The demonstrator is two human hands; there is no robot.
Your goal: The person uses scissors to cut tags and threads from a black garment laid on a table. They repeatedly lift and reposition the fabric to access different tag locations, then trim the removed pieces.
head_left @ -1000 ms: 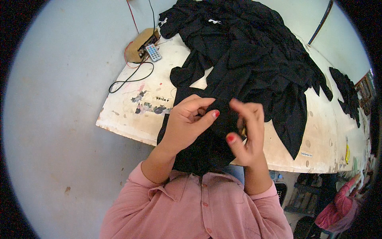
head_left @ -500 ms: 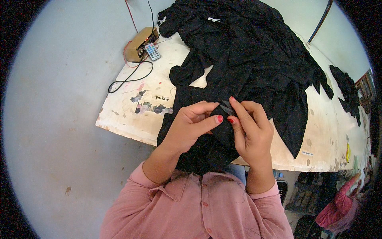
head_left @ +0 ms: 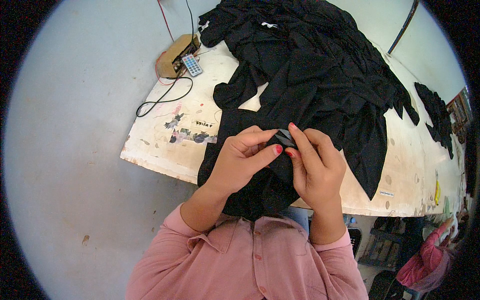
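Note:
Black cloth is heaped over the table and hangs down over its front edge to my lap. My left hand pinches a folded edge of this cloth between thumb and forefinger. Close beside it, my right hand grips the same edge, its thumb below and forefinger above. Between the fingertips a small greyish fold shows, catching the light. Whether anything thin is tucked inside the fold cannot be made out.
On the table, at the left, sit a brown box with wires, a small remote control and a looped black cable. A second black cloth piece lies far right. Another person works at lower right.
The right hand has shifted very slightly to the right. The fold between my fingertips has turned a little and shows more of its grey side. Both pinches stay closed.

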